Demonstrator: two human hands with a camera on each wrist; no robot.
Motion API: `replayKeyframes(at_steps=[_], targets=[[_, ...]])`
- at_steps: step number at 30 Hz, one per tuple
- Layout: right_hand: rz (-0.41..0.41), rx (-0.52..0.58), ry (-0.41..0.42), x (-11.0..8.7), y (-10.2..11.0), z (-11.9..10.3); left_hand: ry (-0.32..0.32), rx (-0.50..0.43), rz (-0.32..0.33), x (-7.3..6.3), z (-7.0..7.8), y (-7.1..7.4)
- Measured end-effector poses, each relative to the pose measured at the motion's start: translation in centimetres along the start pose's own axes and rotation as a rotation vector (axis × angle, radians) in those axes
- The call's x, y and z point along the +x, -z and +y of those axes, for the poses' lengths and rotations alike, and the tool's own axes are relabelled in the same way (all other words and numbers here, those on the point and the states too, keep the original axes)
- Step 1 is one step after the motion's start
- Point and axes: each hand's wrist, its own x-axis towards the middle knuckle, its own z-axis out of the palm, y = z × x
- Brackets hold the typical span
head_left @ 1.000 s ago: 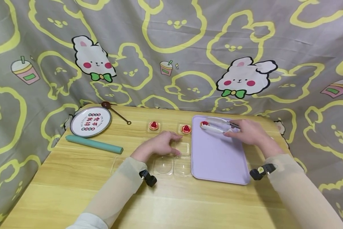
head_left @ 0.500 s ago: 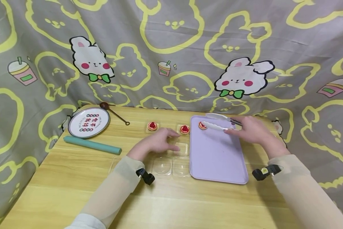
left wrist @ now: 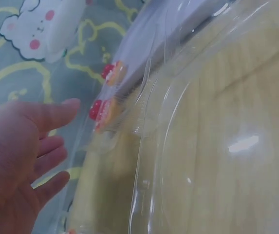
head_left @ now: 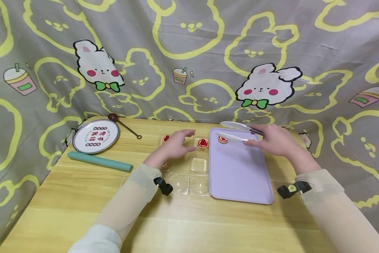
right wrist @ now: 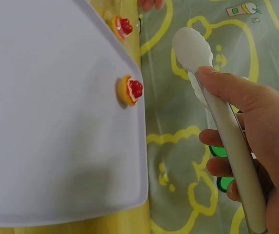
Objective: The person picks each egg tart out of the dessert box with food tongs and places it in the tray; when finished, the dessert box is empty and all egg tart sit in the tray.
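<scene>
In the head view my right hand [head_left: 273,140] grips white serving tongs [head_left: 235,125] with their arms spread. They are raised over the far end of the lilac tray [head_left: 241,175]. A small fruit tart with red topping [head_left: 222,138] lies in the tray's far left corner, partly overlapped by the lower tong arm; the right wrist view shows the tart [right wrist: 129,90] apart from the tongs [right wrist: 229,134]. My left hand [head_left: 175,144], fingers loosely bent and holding nothing, hovers over a clear plastic container [head_left: 199,165]. Another tart [head_left: 203,143] sits in its far right compartment.
Two more tarts show beside the left hand, one behind it [head_left: 165,139] and one mostly hidden under the wrist [head_left: 165,164]. At the left lie a white plate [head_left: 96,137], a dark long-handled spoon [head_left: 126,125] and a green rolling pin [head_left: 99,161]. A patterned curtain [head_left: 189,63] hangs behind the table.
The tongs have come away from the tart, rising and spreading, and the tart stays on the tray. My left hand has lifted slightly away from the container, towards the back.
</scene>
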Motion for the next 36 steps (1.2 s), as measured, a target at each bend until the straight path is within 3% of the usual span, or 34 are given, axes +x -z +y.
replayKeyframes(at_steps=[9, 17, 28, 36], targets=[[0.020, 0.039, 0.038, 0.5, 0.5, -1.8, 0.042, 0.069, -0.051, 2.0, -0.8, -0.4], [0.018, 0.052, 0.061, 1.0, 0.1, -2.5, 0.078, 0.088, -0.100, 2.9, -1.2, -0.7], [0.016, 0.021, 0.089, 2.0, -0.9, -2.6, 0.054, 0.114, -0.117, 3.5, -1.3, -0.7], [-0.052, -0.009, 0.122, 3.3, -1.9, -2.8, 0.038, 0.127, -0.110, 3.7, -1.3, -1.0]])
